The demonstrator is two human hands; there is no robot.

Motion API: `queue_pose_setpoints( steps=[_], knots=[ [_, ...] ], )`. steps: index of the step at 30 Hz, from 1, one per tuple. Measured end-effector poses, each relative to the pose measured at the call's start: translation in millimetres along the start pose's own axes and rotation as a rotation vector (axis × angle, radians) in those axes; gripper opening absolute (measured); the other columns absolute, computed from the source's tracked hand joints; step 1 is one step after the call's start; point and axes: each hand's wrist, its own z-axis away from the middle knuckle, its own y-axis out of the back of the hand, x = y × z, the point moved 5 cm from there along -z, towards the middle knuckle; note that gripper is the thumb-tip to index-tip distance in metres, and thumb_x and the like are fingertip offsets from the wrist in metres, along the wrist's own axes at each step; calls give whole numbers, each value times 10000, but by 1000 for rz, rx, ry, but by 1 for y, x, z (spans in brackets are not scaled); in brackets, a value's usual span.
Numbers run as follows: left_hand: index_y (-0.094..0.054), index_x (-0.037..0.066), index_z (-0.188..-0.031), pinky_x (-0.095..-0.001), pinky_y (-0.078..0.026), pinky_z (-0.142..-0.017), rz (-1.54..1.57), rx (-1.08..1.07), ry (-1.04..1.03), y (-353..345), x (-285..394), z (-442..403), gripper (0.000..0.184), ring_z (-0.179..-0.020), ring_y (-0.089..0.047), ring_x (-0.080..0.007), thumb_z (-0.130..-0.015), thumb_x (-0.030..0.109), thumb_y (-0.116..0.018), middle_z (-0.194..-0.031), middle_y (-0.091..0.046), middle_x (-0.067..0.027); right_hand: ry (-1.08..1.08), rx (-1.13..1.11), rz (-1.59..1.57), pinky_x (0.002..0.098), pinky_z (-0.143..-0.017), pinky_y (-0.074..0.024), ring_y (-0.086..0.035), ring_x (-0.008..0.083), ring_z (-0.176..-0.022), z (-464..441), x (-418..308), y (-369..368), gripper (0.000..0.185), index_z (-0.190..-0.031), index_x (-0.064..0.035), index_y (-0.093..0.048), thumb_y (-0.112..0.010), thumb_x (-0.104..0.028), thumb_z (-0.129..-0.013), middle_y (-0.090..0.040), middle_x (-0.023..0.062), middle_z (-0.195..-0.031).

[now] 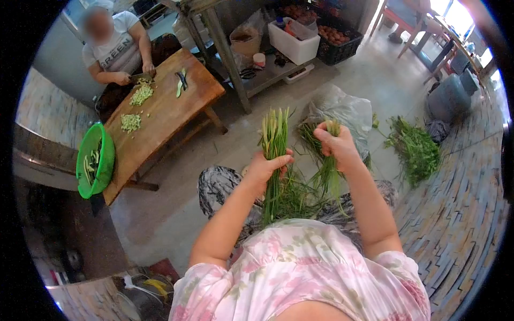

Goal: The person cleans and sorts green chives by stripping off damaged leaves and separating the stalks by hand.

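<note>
My left hand point(266, 170) is closed around a thick upright bunch of green chives point(274, 134), their pale ends pointing up and the long leaves hanging below. My right hand point(341, 145) pinches a smaller bunch of green stalks point(332, 127), whose leaves trail beneath the fingers. The two bunches are held apart. Between my knees lie loose green leaves point(297, 197) in a tangle. Just beyond my right hand, a clear plastic bag point(345, 104) rests on the floor, with more stalks beside it.
Leafy greens point(415, 150) lie on the floor at right, near a gas cylinder point(452, 99). At left, a co-worker point(120, 45) cuts vegetables on a wooden table point(168, 120) with a green basket point(107, 160) at its end. A shelf point(267, 83) holds a white box point(294, 45).
</note>
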Motion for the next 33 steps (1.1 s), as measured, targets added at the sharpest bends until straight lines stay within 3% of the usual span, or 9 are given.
queue_pose_setpoints(
  steps=[2,5,6,9,12,15,19,25,33],
  knots=[
    [-574,17,-967,-260,-419,-503,-57,-17,-20,-3,-1,1,261,-580,-529,-123,-750,124,-673,-806,-617,-64,12,-24,48,224,-446,-313,-401,51,-508,0,-6,-20,141,-828,-43,-562,-645,-147,-785,-462,-42,-609],
    [-575,16,-979,-262,-421,-511,-137,-54,-6,-5,-9,2,298,-614,-536,-122,-739,148,-692,-823,-619,-60,250,-70,165,223,-455,-318,-405,40,-520,-10,-3,-45,110,-817,-30,-572,-635,-116,-791,-492,-47,-636],
    [-575,16,-982,-262,-422,-514,-164,-68,5,-5,-13,1,310,-629,-539,-121,-735,157,-699,-824,-618,-57,196,-85,226,252,-644,-424,-520,83,-699,-7,-4,-50,130,-836,2,-592,-635,-108,-781,-588,0,-735],
    [-574,16,-979,-275,-444,-540,-72,-64,-10,-1,-19,2,317,-666,-548,-128,-733,167,-704,-835,-622,-57,171,-79,136,227,-454,-318,-413,47,-536,-8,4,-56,92,-787,-40,-556,-606,-111,-816,-486,-45,-632],
    [-571,32,-1001,-291,-467,-576,216,14,13,9,-20,6,314,-704,-560,-138,-745,166,-695,-864,-626,-57,-80,-98,-17,227,-436,-315,-414,67,-519,-11,23,-40,131,-771,-72,-506,-592,-144,-838,-445,-32,-612],
    [-564,50,-1003,-295,-485,-609,338,148,50,21,-11,15,296,-687,-562,-139,-753,143,-692,-854,-616,-52,-138,-111,-172,226,-417,-315,-416,83,-500,-11,30,-30,164,-780,-99,-463,-586,-181,-851,-423,-16,-624],
    [-565,48,-1025,-281,-480,-587,469,148,-23,70,-21,14,289,-686,-565,-142,-777,148,-673,-804,-597,-23,-157,-94,-240,222,-412,-328,-430,86,-502,-6,29,-19,164,-815,-101,-467,-592,-199,-851,-451,-7,-675],
    [-563,73,-1001,-277,-456,-603,486,282,-258,124,10,34,235,-691,-532,-126,-812,187,-642,-780,-564,4,-171,-13,-347,242,-389,-335,-444,98,-469,-3,30,-8,183,-789,-88,-463,-588,-205,-854,-457,4,-642],
    [-561,51,-943,-270,-447,-536,262,329,-266,111,18,39,234,-620,-543,-131,-764,135,-686,-737,-570,-36,-145,-54,-270,239,-394,-346,-461,102,-474,-3,33,-17,169,-804,-71,-469,-593,-177,-849,-474,14,-631]
  ],
)
